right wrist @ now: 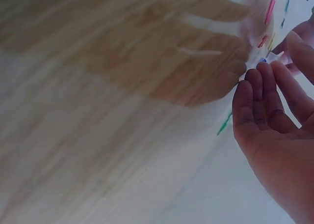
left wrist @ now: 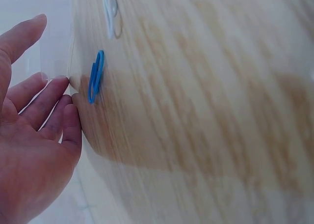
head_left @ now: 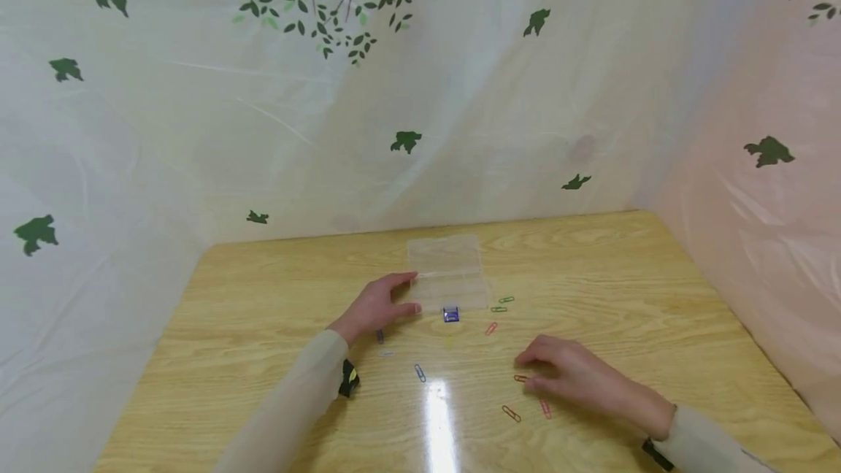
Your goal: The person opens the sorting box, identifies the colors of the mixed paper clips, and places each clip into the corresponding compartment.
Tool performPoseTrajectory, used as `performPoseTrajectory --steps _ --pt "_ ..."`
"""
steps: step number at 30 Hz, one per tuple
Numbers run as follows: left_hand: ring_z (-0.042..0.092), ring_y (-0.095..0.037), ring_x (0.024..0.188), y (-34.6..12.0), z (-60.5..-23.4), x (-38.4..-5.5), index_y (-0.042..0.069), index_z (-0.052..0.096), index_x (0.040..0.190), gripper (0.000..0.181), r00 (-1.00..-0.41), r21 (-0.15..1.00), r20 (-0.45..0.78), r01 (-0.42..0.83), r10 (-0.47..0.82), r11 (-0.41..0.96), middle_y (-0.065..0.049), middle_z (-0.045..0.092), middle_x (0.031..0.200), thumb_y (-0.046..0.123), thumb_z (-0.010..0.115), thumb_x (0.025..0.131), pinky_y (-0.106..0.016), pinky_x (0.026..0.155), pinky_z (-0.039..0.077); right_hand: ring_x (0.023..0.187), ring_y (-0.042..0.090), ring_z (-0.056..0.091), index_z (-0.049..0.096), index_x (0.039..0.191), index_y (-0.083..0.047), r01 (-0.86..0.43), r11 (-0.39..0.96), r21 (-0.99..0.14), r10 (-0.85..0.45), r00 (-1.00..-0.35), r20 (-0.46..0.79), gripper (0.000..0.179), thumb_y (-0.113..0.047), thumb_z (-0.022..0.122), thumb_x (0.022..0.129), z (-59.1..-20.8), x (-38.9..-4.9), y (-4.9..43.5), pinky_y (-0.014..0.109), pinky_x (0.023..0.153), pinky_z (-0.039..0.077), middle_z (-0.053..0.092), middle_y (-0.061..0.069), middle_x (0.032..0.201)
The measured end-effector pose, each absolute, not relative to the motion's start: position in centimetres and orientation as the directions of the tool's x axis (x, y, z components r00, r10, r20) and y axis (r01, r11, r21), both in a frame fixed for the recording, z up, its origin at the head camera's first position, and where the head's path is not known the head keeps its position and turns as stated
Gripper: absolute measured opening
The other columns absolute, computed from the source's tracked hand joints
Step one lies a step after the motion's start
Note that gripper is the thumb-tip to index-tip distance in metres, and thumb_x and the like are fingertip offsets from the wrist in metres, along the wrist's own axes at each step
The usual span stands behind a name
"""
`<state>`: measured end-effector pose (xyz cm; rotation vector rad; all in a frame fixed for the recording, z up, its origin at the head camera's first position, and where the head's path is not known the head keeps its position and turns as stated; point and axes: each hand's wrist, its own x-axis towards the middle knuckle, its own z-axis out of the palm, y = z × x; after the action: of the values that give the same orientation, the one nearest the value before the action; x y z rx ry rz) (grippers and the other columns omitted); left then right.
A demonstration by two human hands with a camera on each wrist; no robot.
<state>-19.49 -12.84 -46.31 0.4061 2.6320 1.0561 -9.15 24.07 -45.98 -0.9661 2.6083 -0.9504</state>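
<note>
A clear plastic box (head_left: 447, 290) with its lid laid back sits toward the back of the table. My left hand (head_left: 379, 305) is at its left side, thumb and fingers spread apart; whether it touches the box is hard to tell. In the left wrist view, a blue paper clip (left wrist: 96, 76) lies near the left fingertips. My right hand (head_left: 578, 378) is low over the table at the right, fingers loosely bent. An orange-red paper clip (head_left: 520, 378) shows by its thumb and index finger, which stand apart in the right wrist view. Below lies a pink paper clip (head_left: 544, 408).
Two green paper clips (head_left: 506, 300) lie right of the box, and a small blue label (head_left: 450, 314) is at its front. A red clip (head_left: 491, 328), a blue clip (head_left: 420, 373) and a brown-red clip (head_left: 511, 414) are scattered in front. A patterned curtain (head_left: 460, 93) encloses the table.
</note>
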Motion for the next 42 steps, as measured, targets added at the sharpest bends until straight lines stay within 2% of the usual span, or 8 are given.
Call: performPoseTrajectory --steps 6,13,18,22,27,35,42 --pt "0.039 -0.034 0.148 -12.8 -46.6 -19.5 0.013 0.05 0.155 0.069 -0.917 0.705 -0.141 0.171 0.372 0.688 -0.012 0.048 0.158 0.031 0.078 0.094 -0.05 0.122 0.031 0.096 0.002 0.062 0.075 0.113 -0.02 -0.515 0.545 -0.661 -0.667 -0.745 0.031 0.02 -0.032 0.074 0.097 -46.5 -9.3 23.9 0.027 0.08 0.057 0.066 -0.014 0.107" --pt "0.038 -0.033 0.149 -12.6 -46.5 -19.4 0.015 0.049 0.155 0.069 -0.92 0.708 -0.151 0.156 0.363 0.689 -0.01 0.048 0.158 0.032 0.078 0.094 -0.049 0.123 0.03 0.093 0.0 0.061 0.075 0.106 -0.026 -0.502 0.568 -0.652 -0.667 -0.745 -0.007 0.011 -0.024 0.077 0.095 -46.6 -9.6 23.6 0.027 0.079 0.056 0.064 -0.017 0.103" --pt "0.038 -0.032 0.149 -12.7 -46.7 -19.5 0.015 0.049 0.155 0.069 -0.919 0.706 -0.145 0.164 0.368 0.689 -0.01 0.047 0.158 0.032 0.078 0.094 -0.049 0.123 0.029 0.088 -0.001 0.058 0.072 0.096 -0.028 -0.507 0.572 -0.645 -0.67 -0.742 -0.01 0.015 -0.015 0.078 0.094 -46.5 -9.7 23.4 0.026 0.076 0.055 0.061 -0.018 0.098" --pt "0.038 -0.032 0.149 -12.7 -46.7 -19.6 0.015 0.05 0.155 0.069 -0.919 0.707 -0.143 0.166 0.368 0.687 -0.01 0.047 0.158 0.032 0.078 0.094 -0.049 0.123 0.03 0.086 -0.002 0.056 0.071 0.093 -0.027 -0.52 0.561 -0.643 -0.686 -0.728 -0.01 0.014 -0.015 0.078 0.094 -46.3 -9.8 23.2 0.025 0.074 0.054 0.059 -0.018 0.096" --pt "0.038 -0.033 0.149 -12.8 -46.6 -19.6 0.015 0.049 0.155 0.07 -0.919 0.706 -0.145 0.163 0.366 0.689 -0.01 0.047 0.158 0.032 0.079 0.094 -0.049 0.123 0.03 0.084 -0.002 0.054 0.07 0.092 -0.023 -0.543 0.543 -0.641 -0.706 -0.708 0.001 0.008 -0.021 0.075 0.097 -46.3 -9.8 23.2 0.023 0.072 0.053 0.059 -0.017 0.095" --pt "0.039 -0.033 0.149 -13.0 -46.4 -19.6 0.015 0.049 0.155 0.07 -0.92 0.703 -0.144 0.165 0.366 0.692 -0.011 0.047 0.158 0.033 0.078 0.094 -0.049 0.123 0.03 0.078 -0.003 0.052 0.065 0.095 -0.022 -0.536 0.537 -0.651 -0.694 -0.719 0.019 0.012 -0.013 0.073 0.098 -46.3 -9.8 23.0 0.019 0.066 0.049 0.058 -0.019 0.089" --pt "0.038 -0.034 0.149 -13.1 -46.5 -19.4 0.014 0.049 0.155 0.07 -0.919 0.714 -0.138 0.166 0.369 0.68 -0.011 0.048 0.158 0.032 0.078 0.094 -0.049 0.123 0.03 0.084 -0.001 0.06 0.068 0.099 -0.023 -0.516 0.525 -0.677 -0.653 -0.754 0.069 0.008 -0.016 0.071 0.099 -45.8 -9.6 23.1 0.024 0.071 0.055 0.067 -0.016 0.094"
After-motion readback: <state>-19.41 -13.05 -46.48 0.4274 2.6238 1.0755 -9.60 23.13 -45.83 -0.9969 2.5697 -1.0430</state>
